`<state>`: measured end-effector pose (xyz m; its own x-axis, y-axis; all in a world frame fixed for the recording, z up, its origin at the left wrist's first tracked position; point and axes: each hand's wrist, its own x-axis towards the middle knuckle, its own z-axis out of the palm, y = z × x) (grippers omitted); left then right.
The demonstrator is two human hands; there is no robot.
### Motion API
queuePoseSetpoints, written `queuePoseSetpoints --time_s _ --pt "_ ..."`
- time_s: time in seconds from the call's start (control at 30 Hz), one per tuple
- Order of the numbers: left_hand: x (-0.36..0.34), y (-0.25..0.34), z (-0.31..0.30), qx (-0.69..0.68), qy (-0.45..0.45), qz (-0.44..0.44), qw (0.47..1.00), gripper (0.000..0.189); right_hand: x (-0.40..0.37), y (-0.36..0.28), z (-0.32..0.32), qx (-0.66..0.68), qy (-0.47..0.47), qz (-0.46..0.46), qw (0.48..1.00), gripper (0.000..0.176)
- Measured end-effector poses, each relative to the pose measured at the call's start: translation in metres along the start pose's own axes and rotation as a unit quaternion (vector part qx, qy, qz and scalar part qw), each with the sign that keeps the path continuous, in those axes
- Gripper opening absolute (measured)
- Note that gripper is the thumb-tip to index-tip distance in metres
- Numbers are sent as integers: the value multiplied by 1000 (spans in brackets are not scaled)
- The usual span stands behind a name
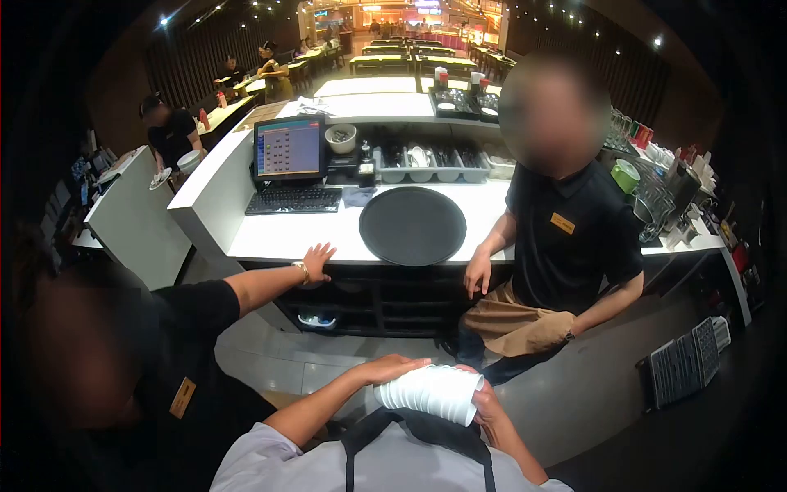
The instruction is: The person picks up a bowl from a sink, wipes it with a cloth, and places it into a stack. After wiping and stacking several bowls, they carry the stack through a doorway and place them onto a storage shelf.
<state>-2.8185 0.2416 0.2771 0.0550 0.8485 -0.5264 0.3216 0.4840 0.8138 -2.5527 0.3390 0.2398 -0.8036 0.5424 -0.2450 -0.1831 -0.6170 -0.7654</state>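
A nested stack of white cups (426, 392) lies on its side close against my chest, its open end toward the right. My left hand (395, 368) rests along the top of the stack, fingers stretched over it and pressing it. At the open end, my right hand (487, 402) grips the rim from the right; part of its fingers is hidden behind the cups. Ahead of me, a round black tray (412, 226) lies on the white counter (279, 233), apart from both hands.
A co-worker in a black shirt (566, 217) stands at the right; another person's hand (316, 262) touches the counter edge at left. A monitor (288, 148), keyboard (293, 201) and grey cutlery bin (433, 174) sit on the counter. A black crate (684, 362) is at lower right.
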Motion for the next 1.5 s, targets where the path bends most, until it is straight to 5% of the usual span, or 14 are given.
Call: queuePoseSetpoints --time_s 0.33,0.7,1.07,1.23,1.5 --pt "45 27 -31 -12 27 -2 1000 87 59 -56 -17 -28 -41 6 999 52" --pt "77 -2 -62 -172 75 1 982 79 120 -38 -48 152 -54 8 987 43" --pt "62 -76 -173 -312 -31 88 946 64 158 -7 25 178 4 6 984 45" --pt "56 -104 -224 -410 -183 123 885 71 130 27 35 207 49 17 977 44" --pt "62 -111 -267 -329 -276 46 902 92 117 61 54 286 117 -27 951 44"
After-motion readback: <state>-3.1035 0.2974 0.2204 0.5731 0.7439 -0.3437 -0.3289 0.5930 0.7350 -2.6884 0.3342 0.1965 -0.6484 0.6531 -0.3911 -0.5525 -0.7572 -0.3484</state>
